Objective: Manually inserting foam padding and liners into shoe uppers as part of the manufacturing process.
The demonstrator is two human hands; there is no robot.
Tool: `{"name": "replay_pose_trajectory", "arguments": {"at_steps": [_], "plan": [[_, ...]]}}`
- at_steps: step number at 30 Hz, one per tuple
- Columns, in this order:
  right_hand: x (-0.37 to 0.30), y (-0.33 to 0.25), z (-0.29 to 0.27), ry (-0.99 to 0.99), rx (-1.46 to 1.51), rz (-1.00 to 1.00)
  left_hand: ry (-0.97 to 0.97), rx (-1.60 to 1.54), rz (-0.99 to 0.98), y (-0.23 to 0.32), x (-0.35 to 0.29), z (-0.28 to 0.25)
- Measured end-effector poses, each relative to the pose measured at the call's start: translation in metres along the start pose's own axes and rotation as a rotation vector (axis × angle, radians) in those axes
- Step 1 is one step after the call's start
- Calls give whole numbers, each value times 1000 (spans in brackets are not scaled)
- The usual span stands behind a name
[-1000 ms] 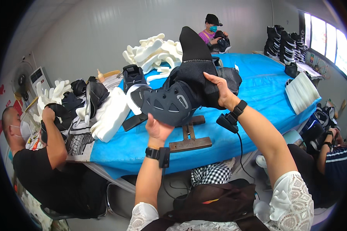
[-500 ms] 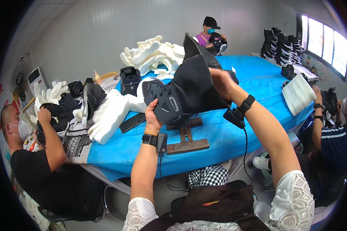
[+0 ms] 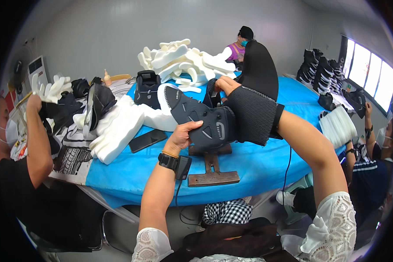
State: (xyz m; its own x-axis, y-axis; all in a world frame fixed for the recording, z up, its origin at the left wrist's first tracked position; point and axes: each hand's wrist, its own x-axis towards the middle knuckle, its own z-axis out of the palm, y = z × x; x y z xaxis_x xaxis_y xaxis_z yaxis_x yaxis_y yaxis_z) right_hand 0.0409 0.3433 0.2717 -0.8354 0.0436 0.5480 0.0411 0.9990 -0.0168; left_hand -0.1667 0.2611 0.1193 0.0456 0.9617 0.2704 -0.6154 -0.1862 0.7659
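Observation:
A dark grey and black boot (image 3: 205, 122) with a mesh shaft is held above the table, its white-edged toe pointing left. My left hand (image 3: 182, 136) grips its near side, the thumb lying across the grey panel. Through the boot's upper part passes my right forearm, and my right hand (image 3: 227, 85) shows at the front opening with curled fingers by a dark strap-like piece. Its fingertips are partly hidden. A tall black flap (image 3: 260, 65) stands up from the shaft. Below the boot sits a brown wooden stand (image 3: 213, 178).
White foam pieces (image 3: 183, 61) are heaped at the back, with more stacked (image 3: 115, 126) at left. A dark boot part (image 3: 147, 89) and a flat black slab (image 3: 147, 140) lie on the blue-covered table (image 3: 135, 181). Co-workers sit left, right and across. Black-and-white shoes (image 3: 321, 72) stand far right.
My right hand has gone from outside the shaft to inside the boot, coming out at its front opening. The boot has shifted right, and its black flap now stands upright.

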Motion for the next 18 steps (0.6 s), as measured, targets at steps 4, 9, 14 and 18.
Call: {"name": "replay_pose_trajectory", "arguments": {"at_steps": [4,9,14,18], "plan": [[27,36,17,-41,101,-29,10,33,-63,-3,7,0],[28,43,7,-116,272,158,-2,-77,28,-10,3,3],[-42,58,-31,-261,487,206,-238,-360,139,-15,-2,-1],[-79,22,-58,-114,1103,610,-139,-409,249,-4,-9,25]]}}
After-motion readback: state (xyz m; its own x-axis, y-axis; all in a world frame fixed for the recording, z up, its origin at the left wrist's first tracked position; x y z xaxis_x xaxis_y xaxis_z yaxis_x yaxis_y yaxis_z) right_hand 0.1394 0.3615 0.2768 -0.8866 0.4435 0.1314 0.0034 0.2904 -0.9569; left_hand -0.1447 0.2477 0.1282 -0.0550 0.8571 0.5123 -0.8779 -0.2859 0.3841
